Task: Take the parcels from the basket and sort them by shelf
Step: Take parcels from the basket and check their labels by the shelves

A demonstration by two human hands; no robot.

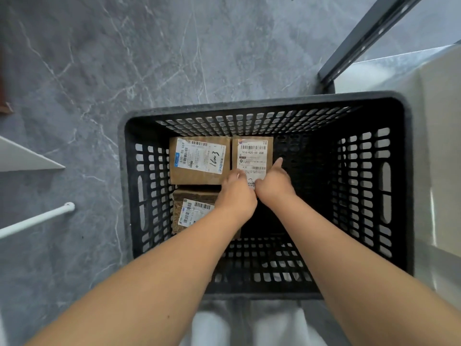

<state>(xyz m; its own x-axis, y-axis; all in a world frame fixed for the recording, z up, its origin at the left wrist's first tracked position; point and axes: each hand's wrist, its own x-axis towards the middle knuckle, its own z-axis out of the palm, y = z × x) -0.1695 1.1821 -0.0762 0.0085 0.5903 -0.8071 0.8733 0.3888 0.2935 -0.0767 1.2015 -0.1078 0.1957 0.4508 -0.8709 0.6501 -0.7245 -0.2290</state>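
Observation:
A black plastic basket (pixel 262 102) stands on the grey floor below me. Three cardboard parcels lie in its left half. The far right one, a parcel with the label 516-K20-00-058 (pixel 252 151), is held at its near end by both hands. My left hand (pixel 237 193) curls its fingers over the parcel's near left corner. My right hand (pixel 273 181) grips the near right corner, one finger stretched along the right edge. Beside it lies a parcel marked 530 (pixel 199 158). My left forearm partly covers a third parcel (pixel 192 211) nearer to me.
The basket's right half shows bare mesh bottom. A white shelf corner (pixel 25 158) and a white rod (pixel 37 218) jut in at the left. A dark metal post (pixel 361 38) rises at the back right, beside a pale surface (pixel 436 121).

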